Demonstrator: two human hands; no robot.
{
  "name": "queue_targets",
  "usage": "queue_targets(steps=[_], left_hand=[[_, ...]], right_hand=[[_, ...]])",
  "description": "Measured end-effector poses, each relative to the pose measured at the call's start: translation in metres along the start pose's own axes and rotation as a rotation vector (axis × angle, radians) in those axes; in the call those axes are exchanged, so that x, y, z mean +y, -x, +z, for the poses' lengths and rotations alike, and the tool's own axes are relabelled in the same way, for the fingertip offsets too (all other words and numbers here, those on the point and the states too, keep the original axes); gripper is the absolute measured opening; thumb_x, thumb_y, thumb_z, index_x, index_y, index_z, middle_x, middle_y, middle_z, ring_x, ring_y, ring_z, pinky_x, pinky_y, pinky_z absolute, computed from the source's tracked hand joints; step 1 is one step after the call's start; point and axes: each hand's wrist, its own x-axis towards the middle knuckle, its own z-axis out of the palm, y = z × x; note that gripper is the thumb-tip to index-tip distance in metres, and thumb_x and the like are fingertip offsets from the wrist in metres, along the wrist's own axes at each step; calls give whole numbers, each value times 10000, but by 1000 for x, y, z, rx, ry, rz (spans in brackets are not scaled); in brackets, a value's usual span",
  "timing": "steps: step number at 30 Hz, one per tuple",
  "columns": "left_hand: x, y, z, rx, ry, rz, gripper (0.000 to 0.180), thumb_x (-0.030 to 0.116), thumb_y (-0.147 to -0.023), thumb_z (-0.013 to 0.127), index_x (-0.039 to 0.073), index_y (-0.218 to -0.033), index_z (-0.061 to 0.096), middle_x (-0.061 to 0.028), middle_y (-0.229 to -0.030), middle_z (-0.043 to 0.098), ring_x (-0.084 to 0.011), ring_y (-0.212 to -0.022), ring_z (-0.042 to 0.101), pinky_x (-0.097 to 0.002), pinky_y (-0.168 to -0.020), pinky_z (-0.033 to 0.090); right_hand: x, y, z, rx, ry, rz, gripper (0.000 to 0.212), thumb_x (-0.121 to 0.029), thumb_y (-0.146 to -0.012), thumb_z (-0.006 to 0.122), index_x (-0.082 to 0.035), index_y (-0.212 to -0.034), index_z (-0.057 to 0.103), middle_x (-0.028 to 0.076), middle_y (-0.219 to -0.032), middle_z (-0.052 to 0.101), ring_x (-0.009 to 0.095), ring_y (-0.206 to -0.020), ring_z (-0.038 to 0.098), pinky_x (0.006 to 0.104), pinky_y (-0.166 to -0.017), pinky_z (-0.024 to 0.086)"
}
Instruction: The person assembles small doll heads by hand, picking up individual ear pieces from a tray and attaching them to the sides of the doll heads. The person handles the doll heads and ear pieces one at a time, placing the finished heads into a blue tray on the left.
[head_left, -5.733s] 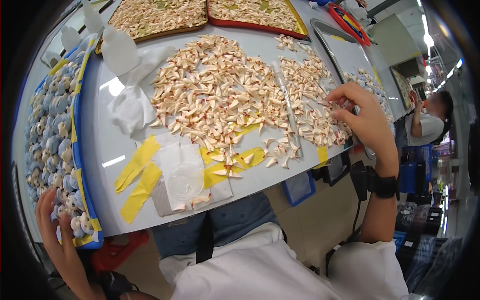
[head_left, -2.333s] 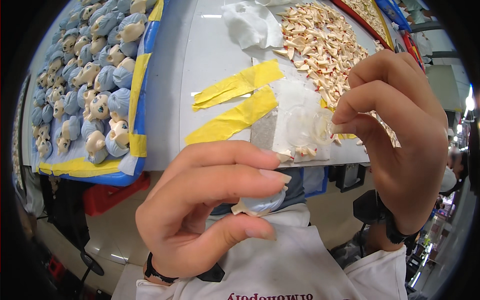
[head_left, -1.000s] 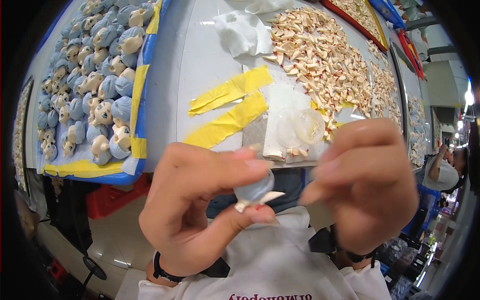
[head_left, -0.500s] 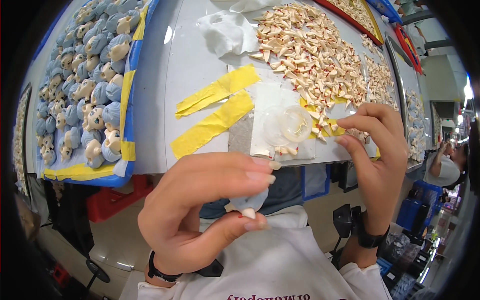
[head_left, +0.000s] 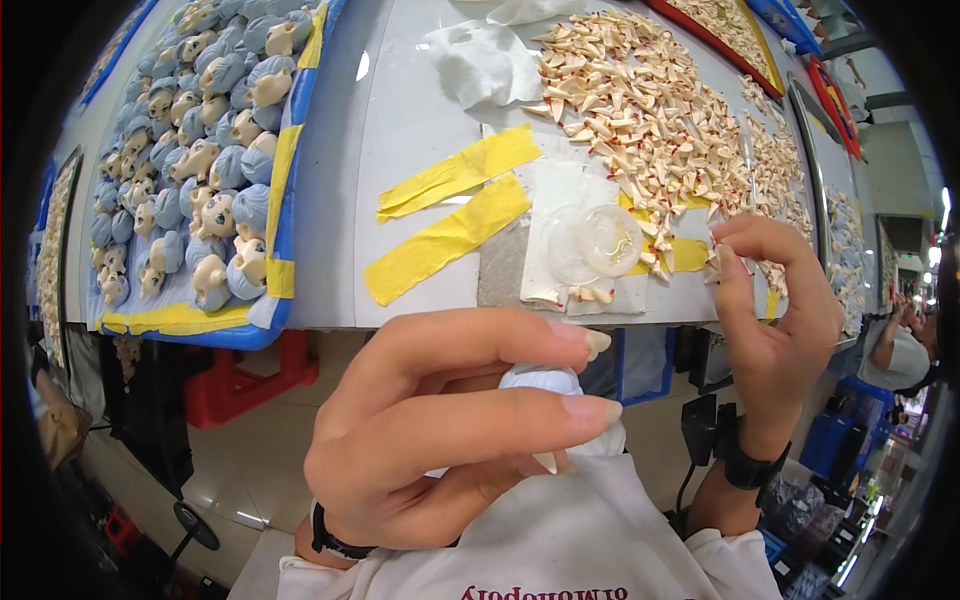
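My left hand is raised in front of the table edge, its fingers curled around a small doll head with pale blue hair. Most of the head is hidden behind the fingers. My right hand is over the table's right side, thumb and forefinger pinched on a small cream pointed piece with a red tip, barely visible. Beside it spreads a large pile of similar cream pieces. A round clear dish sits on a white paper sheet, a few loose pieces in front of it.
On the left stands a blue tray full of blue-haired doll heads. Yellow tape strips cross the grey tabletop. A crumpled white cloth lies behind them. A red-edged tray of pieces is at the far right.
My left hand has turned, so its fingers cover more of the doll head. My right thumb and forefinger have closed together at the pile's edge. The view has shifted slightly.
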Motion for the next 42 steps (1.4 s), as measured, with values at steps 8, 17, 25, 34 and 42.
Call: queue_targets(steps=[8, 17, 25, 34, 42], left_hand=[[-1, 3, -3, 12, -36, 1, 250, -19, -706, 659, 33, -922, 546, -186, -1029, 483, -273, -833, 608, -287, -664, 522], [-4, 4, 5, 181, 262, -83, 319, -24, -733, 613, 37, -997, 445, -186, -1057, 458, -293, -841, 607, -280, -683, 537], [-14, 1, -11, 30, 39, 13, 444, 129, -671, 755, 54, -950, 419, -132, -989, 483, -250, -814, 609, -258, -650, 524], [-12, 4, -9, 87, 237, -110, 477, 134, -636, 785, 99, -952, 429, -140, -982, 490, -236, -829, 588, -248, -668, 514], [-16, 6, -7, 134, 298, -63, 378, 169, -697, 744, 121, -905, 432, -155, -987, 499, -230, -826, 587, -246, -620, 502]], right_hand=[[-5, 10, -4, 62, -272, 186, 155, 105, -662, 568, 43, -804, 561, 75, -766, 597, 114, -675, 530, 228, -636, 432], [-3, 11, -10, 70, -473, 273, 170, 113, -674, 565, 51, -833, 557, 100, -847, 566, 149, -808, 526, 252, -769, 403], [1, 10, -12, 45, -580, 291, 129, 70, -741, 594, 55, -865, 561, 110, -875, 566, 157, -841, 533, 252, -787, 401], [-5, 5, -7, 23, -721, 417, 89, 18, -783, 586, 39, -860, 549, 134, -870, 572, 154, -713, 571, 246, -658, 468], [2, 6, -13, -82, -1056, 393, 161, -63, -754, 666, 9, -843, 553, 112, -758, 548, 152, -612, 558, 234, -559, 475]])
